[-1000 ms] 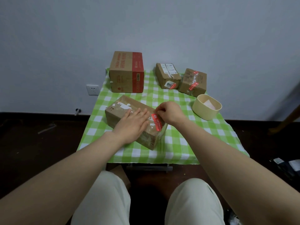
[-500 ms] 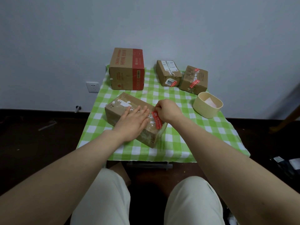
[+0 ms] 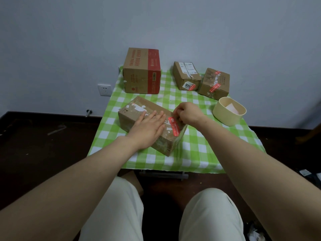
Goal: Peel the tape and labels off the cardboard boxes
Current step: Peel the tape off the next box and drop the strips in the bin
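Observation:
A brown cardboard box (image 3: 132, 111) with torn white label scraps lies at an angle on the green checked table (image 3: 199, 146). My left hand (image 3: 147, 128) presses flat on its top, fingers spread. A red tape strip (image 3: 173, 126) crosses the box's near right end, with clear tape lifting off the corner. My right hand (image 3: 188, 113) pinches the upper end of that red strip. Three more boxes stand at the back: a large red-banded box (image 3: 141, 71), a small labelled box (image 3: 186, 75) and a red-taped box (image 3: 214, 83).
A cream oval tub (image 3: 224, 115) with a pink scrap inside stands at the right of the table. The wall rises right behind the boxes, with a socket (image 3: 104, 89) at the left. My knees are below the table's front edge, and dark floor lies on both sides.
My right hand has shifted slightly along the red strip's upper end, with clear tape now lifting at the box's corner. My left hand stays flat on the box.

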